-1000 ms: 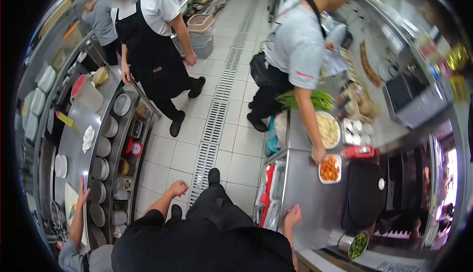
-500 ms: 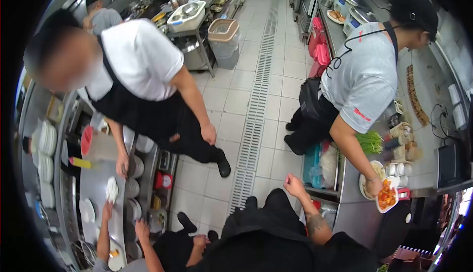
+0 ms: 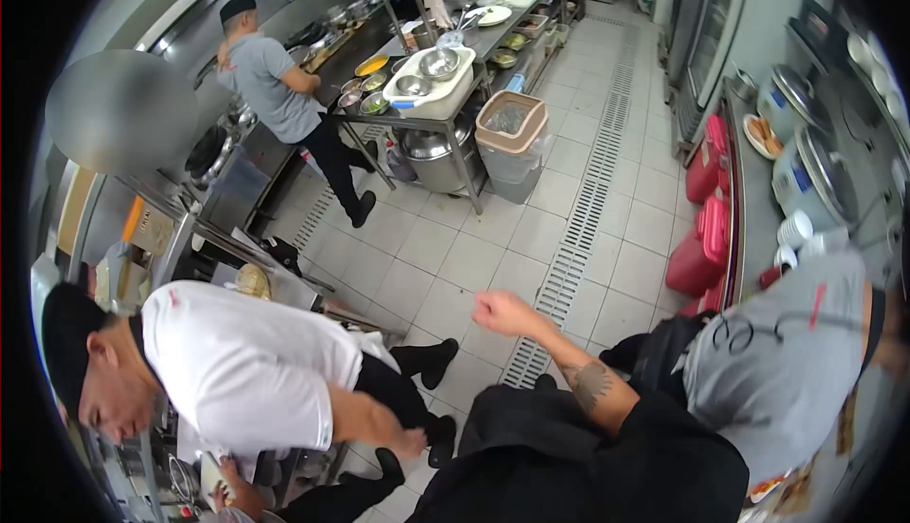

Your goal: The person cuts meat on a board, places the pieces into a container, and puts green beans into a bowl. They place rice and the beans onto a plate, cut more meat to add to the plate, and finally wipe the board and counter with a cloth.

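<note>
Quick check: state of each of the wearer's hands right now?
Left hand: out of view.
Right hand: closed, loosely fisted, nothing seen in it.

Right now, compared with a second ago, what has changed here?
The person has walked forward along the floor drain. Their right hand has swung forward, its grip holding nothing visible; their left hand has left view. The bin still stands left of the drain.

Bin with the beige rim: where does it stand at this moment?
In the head view, the bin stands on the floor in the upper middle, just right of the metal table and left of the drain grate, beyond the person's right hand.
</note>
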Available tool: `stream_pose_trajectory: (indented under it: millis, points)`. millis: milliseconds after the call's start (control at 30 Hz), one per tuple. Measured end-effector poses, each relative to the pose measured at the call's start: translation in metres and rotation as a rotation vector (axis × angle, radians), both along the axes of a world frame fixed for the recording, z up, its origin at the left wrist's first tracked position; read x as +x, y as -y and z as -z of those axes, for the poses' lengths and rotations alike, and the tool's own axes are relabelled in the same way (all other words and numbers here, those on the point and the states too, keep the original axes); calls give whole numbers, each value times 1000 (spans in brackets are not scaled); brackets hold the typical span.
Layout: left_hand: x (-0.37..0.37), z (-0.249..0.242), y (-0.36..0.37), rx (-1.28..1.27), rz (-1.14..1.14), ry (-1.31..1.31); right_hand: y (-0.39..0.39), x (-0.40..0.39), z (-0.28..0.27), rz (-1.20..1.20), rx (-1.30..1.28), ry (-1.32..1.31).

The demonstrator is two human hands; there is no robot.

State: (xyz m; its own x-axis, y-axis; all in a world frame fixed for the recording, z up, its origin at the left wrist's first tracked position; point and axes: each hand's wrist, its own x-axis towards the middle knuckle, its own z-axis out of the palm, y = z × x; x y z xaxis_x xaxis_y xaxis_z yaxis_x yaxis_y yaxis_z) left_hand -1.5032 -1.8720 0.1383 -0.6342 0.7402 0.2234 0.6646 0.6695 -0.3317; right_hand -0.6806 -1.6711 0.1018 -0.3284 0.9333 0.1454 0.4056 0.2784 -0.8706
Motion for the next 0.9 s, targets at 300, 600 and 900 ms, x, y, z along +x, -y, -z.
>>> stream_pose_trajectory:
  millis: [300, 600, 900]
  points:
    - [147, 67, -202, 163, -128, -22, -136, 141, -302, -245, 1092, -249]
    - [597, 372, -557, -300, 288, 1306, -311, 284, -344, 275, 1177, -203]
    - [916, 218, -912, 40, 443, 1631, -463, 480, -295, 421, 932, -296]
